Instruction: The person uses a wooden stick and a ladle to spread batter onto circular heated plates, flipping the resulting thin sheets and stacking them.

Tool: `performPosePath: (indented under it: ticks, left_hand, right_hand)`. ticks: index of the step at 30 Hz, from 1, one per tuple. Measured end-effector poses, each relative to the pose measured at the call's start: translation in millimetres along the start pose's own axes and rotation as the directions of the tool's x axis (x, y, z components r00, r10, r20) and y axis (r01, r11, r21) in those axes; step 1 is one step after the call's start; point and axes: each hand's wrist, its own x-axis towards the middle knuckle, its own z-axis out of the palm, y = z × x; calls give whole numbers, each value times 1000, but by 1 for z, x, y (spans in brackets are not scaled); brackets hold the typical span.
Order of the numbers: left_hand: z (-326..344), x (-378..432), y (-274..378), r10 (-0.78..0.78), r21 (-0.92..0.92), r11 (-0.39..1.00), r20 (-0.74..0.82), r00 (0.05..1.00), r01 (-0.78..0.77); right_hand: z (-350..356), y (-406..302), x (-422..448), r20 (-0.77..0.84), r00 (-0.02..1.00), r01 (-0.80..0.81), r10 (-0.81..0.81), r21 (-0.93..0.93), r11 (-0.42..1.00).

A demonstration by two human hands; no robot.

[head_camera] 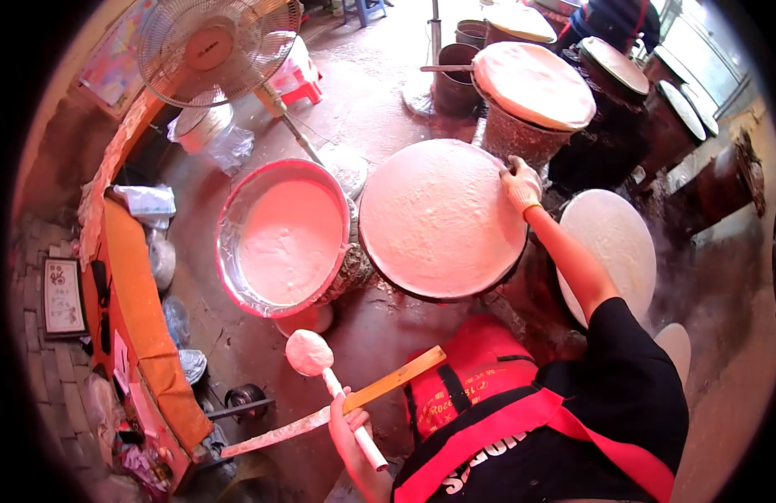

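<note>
My left hand (350,427), low in the view, is closed around two tools. One is a batter-coated ladle (309,353) with its round head pointing up. The other is a long flat wooden spreader (397,379), crossing the ladle, with pale batter on its left half. My right hand (522,183), in a light glove, touches the right rim of a large round griddle covered by a thin pale crepe (441,220). Its fingers are bent at the crepe's edge; whether they pinch it is not visible. Left of the griddle stands a red-rimmed basin (221,251) of batter (293,239).
Another round griddle (608,251) is beside my right arm, and a crepe-topped drum (532,88) stands behind. More drums (614,66) line the far right near another person (614,22). A standing fan (218,50) and an orange-covered bench (133,270) are on the left.
</note>
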Motion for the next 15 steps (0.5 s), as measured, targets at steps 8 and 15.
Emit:
performPosePath:
  ticks: [8, 15]
  left_hand:
    - [28, 13, 12, -69, -53, 996, 86, 994, 74]
    - [42, 52, 50, -141, 46, 990, 114, 983, 136]
  right_hand:
    - [4, 36, 30, -83, 996, 10, 13, 276, 961]
    - [-37, -1, -67, -39, 689, 717, -723, -105, 689]
